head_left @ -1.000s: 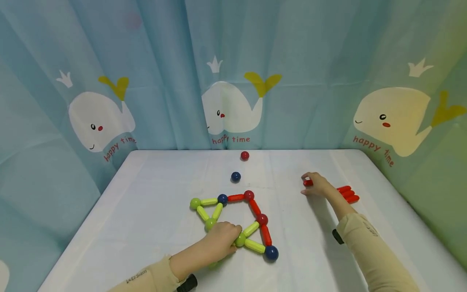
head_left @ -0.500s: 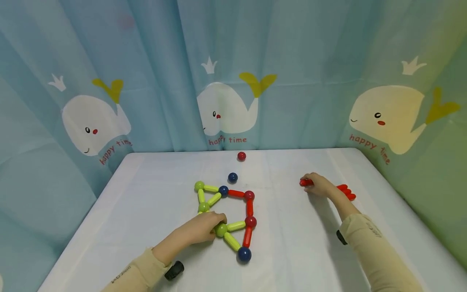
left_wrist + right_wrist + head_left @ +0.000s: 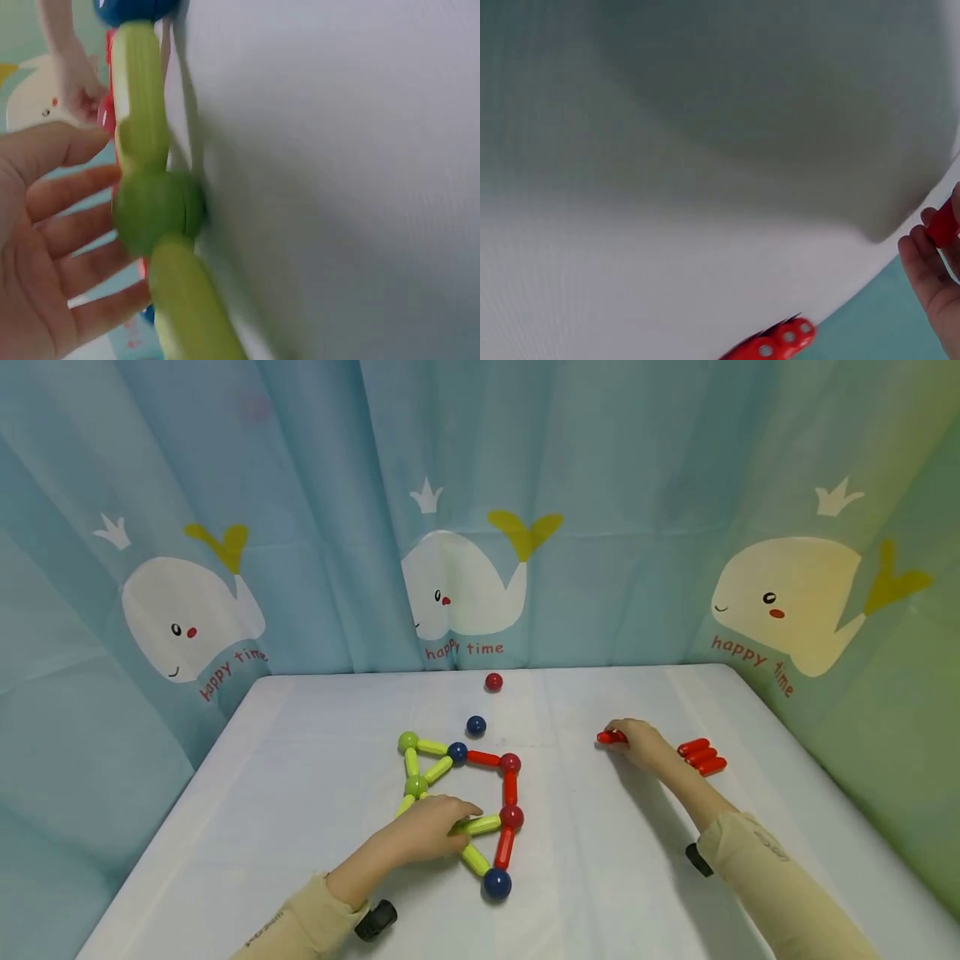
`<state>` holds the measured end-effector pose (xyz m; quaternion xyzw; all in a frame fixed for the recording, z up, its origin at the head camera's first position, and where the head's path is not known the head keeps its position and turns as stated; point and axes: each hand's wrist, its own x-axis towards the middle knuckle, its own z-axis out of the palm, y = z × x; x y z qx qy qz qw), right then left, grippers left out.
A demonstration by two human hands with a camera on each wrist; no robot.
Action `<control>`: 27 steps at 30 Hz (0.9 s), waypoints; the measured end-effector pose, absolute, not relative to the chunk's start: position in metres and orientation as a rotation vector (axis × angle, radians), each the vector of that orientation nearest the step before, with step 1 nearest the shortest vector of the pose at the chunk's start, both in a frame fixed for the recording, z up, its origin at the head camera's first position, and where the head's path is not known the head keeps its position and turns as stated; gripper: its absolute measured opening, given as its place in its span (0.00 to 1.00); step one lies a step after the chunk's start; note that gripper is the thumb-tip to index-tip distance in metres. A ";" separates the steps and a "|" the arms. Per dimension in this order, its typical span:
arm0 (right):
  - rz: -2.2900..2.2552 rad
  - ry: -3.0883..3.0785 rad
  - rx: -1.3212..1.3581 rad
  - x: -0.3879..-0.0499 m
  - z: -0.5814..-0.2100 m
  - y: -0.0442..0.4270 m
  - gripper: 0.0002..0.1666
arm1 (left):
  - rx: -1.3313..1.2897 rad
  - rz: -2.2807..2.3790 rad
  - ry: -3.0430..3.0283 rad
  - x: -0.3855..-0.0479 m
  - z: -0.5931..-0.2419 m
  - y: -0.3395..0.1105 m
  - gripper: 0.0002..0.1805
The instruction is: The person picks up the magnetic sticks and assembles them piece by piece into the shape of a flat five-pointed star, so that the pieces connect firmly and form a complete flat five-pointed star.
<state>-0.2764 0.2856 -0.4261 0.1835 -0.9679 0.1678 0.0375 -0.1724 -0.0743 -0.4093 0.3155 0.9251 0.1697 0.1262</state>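
A flat frame of magnetic sticks and balls (image 3: 511,787) lies on the table in the head view, green on its left, red on its right, with blue balls (image 3: 497,884) at two corners. Over its near green part is my left hand (image 3: 420,833), fingers extended and spread. The left wrist view has its thumb and fingers around a green ball (image 3: 157,211) and green stick (image 3: 142,90), without a clear pinch. My right hand (image 3: 639,746) pinches a red magnetic stick (image 3: 609,737); the right wrist view catches that hand only at its edge.
Several red sticks (image 3: 702,757) lie side by side to the right of my right hand. Beyond the frame are a loose blue ball (image 3: 476,726) and a loose red ball (image 3: 493,682). A whale-print curtain (image 3: 630,485) surrounds the white table (image 3: 300,727).
The frame has shifted left and turned, then stopped; my left hand has since loosened its fingers from it. My right hand has moved slightly left with the red stick, away from the other red sticks.
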 end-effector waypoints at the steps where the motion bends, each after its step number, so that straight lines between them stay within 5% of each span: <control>1: 0.529 -2.964 0.578 -0.274 -0.426 0.283 0.11 | 0.901 0.525 2.703 -0.171 -0.411 -0.069 0.19; 27: 0.806 -2.973 1.088 -0.224 -0.417 0.198 0.10 | 0.571 1.034 2.811 -0.180 -0.428 -0.021 0.12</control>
